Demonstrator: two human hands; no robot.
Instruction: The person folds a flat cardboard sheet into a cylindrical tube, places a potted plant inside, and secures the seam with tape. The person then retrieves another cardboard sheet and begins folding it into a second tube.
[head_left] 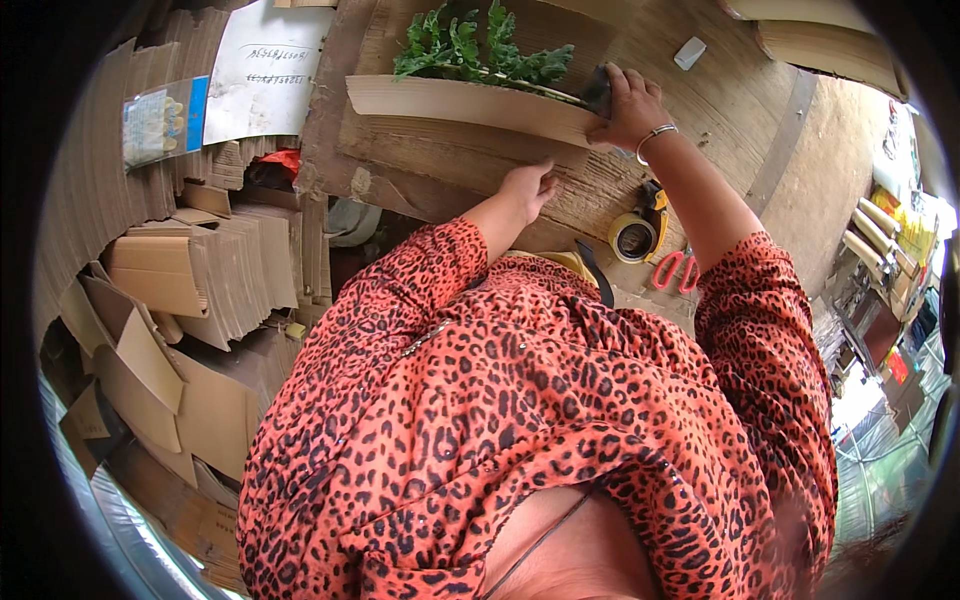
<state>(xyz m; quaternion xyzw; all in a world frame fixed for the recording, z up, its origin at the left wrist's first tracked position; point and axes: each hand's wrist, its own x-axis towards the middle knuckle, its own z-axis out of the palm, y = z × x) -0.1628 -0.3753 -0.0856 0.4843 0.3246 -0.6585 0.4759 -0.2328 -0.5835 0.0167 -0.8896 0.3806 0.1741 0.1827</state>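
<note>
A long, low cardboard box (pixel 470 105) lies on the wooden table, its pale front wall facing me. Inside it a leafy green plant (pixel 460 48) is laid on its side, stems running right to a dark root end (pixel 597 92). My right hand (pixel 630 105), a bracelet on its wrist, is closed around that root end at the box's right end, thumb by the front wall. My left hand (pixel 528 192) is in front of the box at the near table edge, apart from it. Its fingers are loosely bent and hold nothing.
A tape dispenser with a roll (pixel 634 238) and red-handled scissors (pixel 676 270) lie near my right forearm. Flattened cardboard stacks (pixel 245 270) crowd the left side, with a white paper sheet (pixel 265 75) above. A small white piece (pixel 690 53) lies at the far right.
</note>
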